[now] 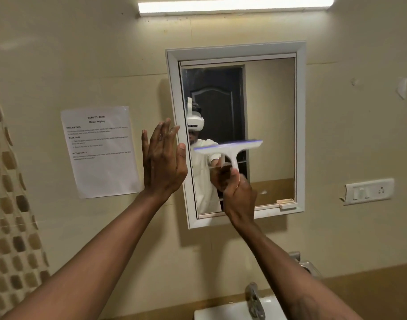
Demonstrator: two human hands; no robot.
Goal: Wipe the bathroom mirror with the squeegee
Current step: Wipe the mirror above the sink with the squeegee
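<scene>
The right hand (pixel 238 192) is clenched around the white squeegee (pixel 229 150), hiding its handle, blade against the mirror (pixel 270 125) mid-glass. The left hand (pixel 163 162) is spread flat at the frame's left edge, contact unclear.

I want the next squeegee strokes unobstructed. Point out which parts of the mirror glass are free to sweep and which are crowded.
Free: the mirror glass right of the squeegee, out to the right frame edge, and the band above the blade. Crowded: the lower middle, where the right hand has its grip on the handle, and the left frame edge, where the open left hand is raised.
</scene>
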